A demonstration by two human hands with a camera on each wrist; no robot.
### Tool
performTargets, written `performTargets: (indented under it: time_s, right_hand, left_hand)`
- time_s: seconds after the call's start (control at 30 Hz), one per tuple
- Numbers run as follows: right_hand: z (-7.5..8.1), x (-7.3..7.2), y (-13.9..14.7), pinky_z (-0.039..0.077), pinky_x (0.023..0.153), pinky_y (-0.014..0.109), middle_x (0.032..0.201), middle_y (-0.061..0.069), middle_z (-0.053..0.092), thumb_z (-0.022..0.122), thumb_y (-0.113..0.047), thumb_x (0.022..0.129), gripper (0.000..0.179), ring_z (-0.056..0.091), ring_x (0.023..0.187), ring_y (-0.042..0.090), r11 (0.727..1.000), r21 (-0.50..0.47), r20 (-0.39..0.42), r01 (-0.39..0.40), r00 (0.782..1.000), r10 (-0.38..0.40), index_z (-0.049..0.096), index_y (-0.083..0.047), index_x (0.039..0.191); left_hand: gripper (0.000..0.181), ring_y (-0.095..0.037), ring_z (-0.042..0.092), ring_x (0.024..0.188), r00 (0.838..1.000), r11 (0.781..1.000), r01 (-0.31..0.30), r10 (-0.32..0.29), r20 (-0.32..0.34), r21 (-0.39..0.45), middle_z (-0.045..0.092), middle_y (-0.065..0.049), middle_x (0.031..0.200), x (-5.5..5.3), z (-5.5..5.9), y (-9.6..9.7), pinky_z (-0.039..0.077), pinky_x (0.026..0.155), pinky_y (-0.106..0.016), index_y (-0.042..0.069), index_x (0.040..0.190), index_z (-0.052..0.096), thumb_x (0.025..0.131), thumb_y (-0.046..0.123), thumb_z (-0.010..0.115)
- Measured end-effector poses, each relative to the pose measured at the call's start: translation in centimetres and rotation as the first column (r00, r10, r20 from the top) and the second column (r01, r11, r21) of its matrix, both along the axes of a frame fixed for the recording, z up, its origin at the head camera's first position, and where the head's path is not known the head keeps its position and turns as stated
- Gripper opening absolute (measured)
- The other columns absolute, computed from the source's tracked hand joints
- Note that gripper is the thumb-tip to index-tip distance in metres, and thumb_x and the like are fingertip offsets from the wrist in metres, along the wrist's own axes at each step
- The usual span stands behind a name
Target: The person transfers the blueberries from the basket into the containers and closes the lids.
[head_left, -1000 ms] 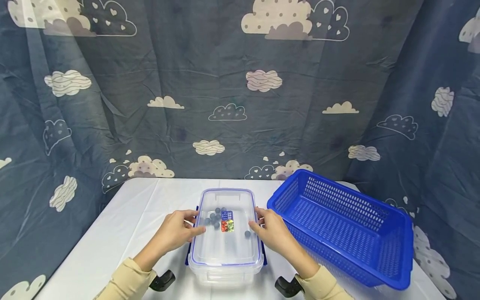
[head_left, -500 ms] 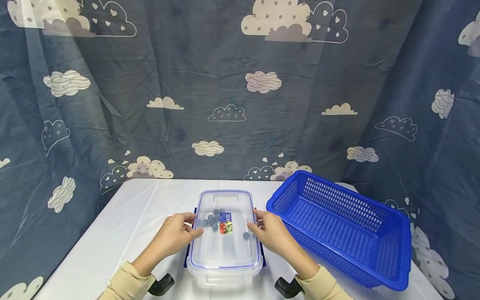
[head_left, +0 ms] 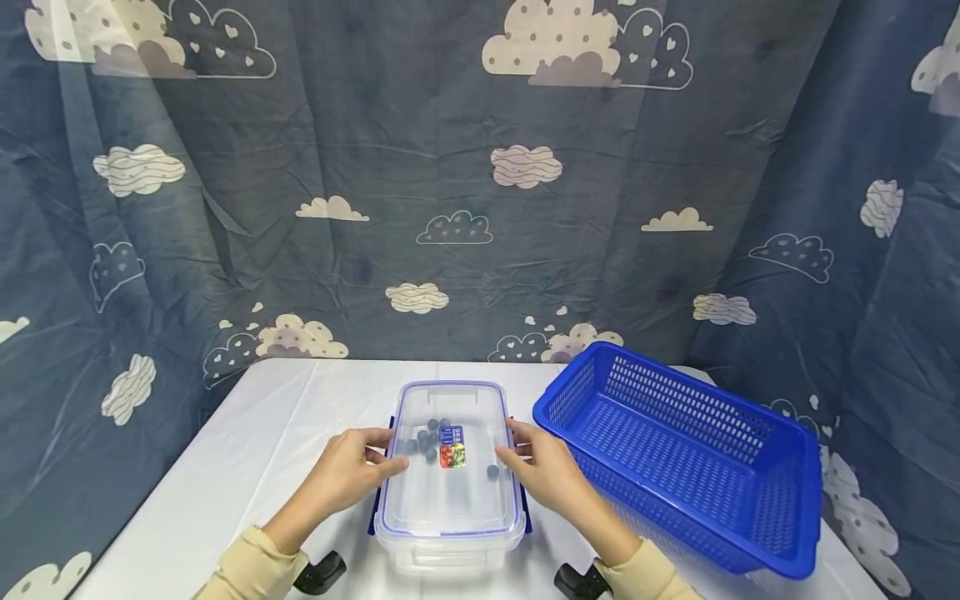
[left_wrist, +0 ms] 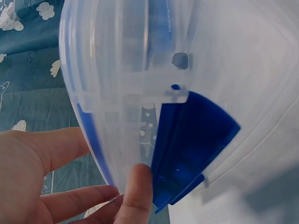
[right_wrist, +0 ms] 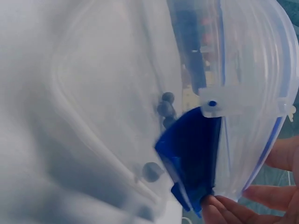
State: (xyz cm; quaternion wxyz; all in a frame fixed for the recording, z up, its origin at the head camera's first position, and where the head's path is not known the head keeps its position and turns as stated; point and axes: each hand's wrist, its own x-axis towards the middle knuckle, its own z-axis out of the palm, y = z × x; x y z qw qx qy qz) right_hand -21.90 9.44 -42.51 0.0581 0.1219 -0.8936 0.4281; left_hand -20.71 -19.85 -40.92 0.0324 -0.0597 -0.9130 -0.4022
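Observation:
A clear plastic food container (head_left: 450, 504) stands on the white table, its blue-edged lid (head_left: 480, 500) on top. Through the lid show several blueberries (head_left: 431, 437) towards the left and a single blueberry (head_left: 492, 472) at the right. My left hand (head_left: 348, 467) grips the left side, thumb over the lid's edge; my right hand (head_left: 543, 467) mirrors it on the right. In the left wrist view, a blue latch (left_wrist: 196, 144) sticks outward beside a fingertip. Another blue latch (right_wrist: 191, 149) flares out in the right wrist view, with fingertips right at its lower end.
A blue perforated basket (head_left: 675, 454) stands at an angle to the right of the container, close to my right hand. The white tablecloth (head_left: 300, 408) spreads to the left. Behind the table hangs a dark curtain (head_left: 360, 125) with clouds.

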Motion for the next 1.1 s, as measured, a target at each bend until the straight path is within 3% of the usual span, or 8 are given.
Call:
performTargets:
  time_s: [0.2,0.37,0.57,0.83,1.1]
  right_hand:
    - [-0.8,0.2,0.3,0.065,0.099,0.055,0.131,0.028,0.072,0.071,-0.021,0.104,0.052,0.073,0.119,0.044,0.999,-0.044,-0.005,-0.031,1.0,0.03,0.059,0.004,0.148]
    - [-1.0,0.1,0.1,0.059,0.107,0.06,0.142,0.032,0.066,0.068,-0.02,0.106,0.051,0.066,0.13,0.047,0.998,-0.05,-0.038,-0.034,0.999,0.032,0.058,0.006,0.149]
    - [-0.8,0.1,-0.1,0.059,0.108,0.059,0.143,0.031,0.065,0.067,-0.022,0.107,0.05,0.067,0.128,0.05,1.0,-0.025,-0.026,0.002,1.0,-0.002,0.059,0.004,0.15]
    - [-0.6,-0.1,-0.3,0.061,0.105,0.058,0.139,0.032,0.067,0.066,-0.019,0.107,0.051,0.069,0.125,0.049,1.0,0.005,-0.044,-0.009,0.999,0.009,0.057,0.007,0.15]
    - [-0.7,-0.1,-0.4,0.06,0.104,0.058,0.142,0.033,0.064,0.067,-0.018,0.106,0.051,0.067,0.125,0.053,0.999,-0.033,-0.059,-0.004,0.998,0.002,0.057,0.007,0.15]
  left_hand:
    - [0.055,-0.02,0.078,0.1,1.0,0.999,0.005,-0.005,-0.01,0.035,0.077,-0.013,0.13,0.2,-0.8,-0.4,0.066,0.079,-0.034,0.0,0.137,0.071,0.092,0.027,0.085]
    - [0.054,-0.023,0.079,0.102,0.999,0.998,0.001,0.002,-0.038,0.057,0.076,-0.014,0.132,0.2,-1.1,-0.2,0.067,0.079,-0.034,0.0,0.139,0.07,0.094,0.025,0.084]
    - [0.052,-0.022,0.079,0.102,0.998,0.998,-0.012,0.015,-0.058,0.059,0.075,-0.013,0.133,0.1,-1.2,-0.2,0.066,0.077,-0.031,0.002,0.139,0.07,0.094,0.025,0.083]
    - [0.05,-0.022,0.079,0.098,0.998,0.999,-0.004,0.006,-0.06,0.034,0.077,-0.016,0.129,-0.1,-1.0,0.0,0.065,0.075,-0.03,-0.002,0.137,0.071,0.095,0.023,0.082]
    - [0.051,-0.023,0.078,0.1,0.995,1.0,-0.009,0.01,-0.096,0.018,0.076,-0.015,0.128,0.1,-1.0,0.1,0.065,0.077,-0.032,-0.003,0.138,0.07,0.096,0.023,0.081]
